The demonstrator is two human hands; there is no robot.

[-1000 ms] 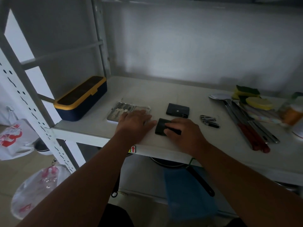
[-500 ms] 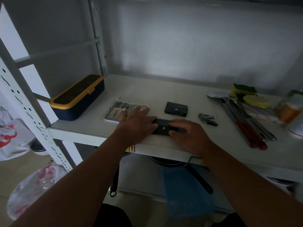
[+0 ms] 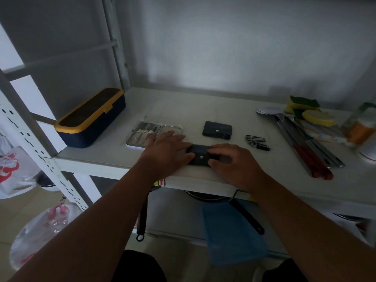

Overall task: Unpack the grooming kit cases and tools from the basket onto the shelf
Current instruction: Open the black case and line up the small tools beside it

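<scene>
A second ago my right hand (image 3: 234, 165) alone covered the black snap case (image 3: 201, 157), which lay skewed near the front edge of the shelf (image 3: 203, 110); now the case lies squared to that edge, snap stud up, with my left hand (image 3: 164, 153) come in flat against its left end, fingers straight and touching, while my right fingers curl over its right end and press it down. I read that as this case being placed and just tidied, so it counts as unpacked. Behind it sits a second black case (image 3: 217, 130), closed, and to the right a small cluster of nail clippers (image 3: 256, 141), well apart from both. The open manicure tray (image 3: 145, 133) just beyond my left hand shows scissors and files in its left half (the right half looks bare, though my fingers hide part of it). The navy box with the yellow lid (image 3: 89, 119) is shut, contents unknown. No basket is in view.
</scene>
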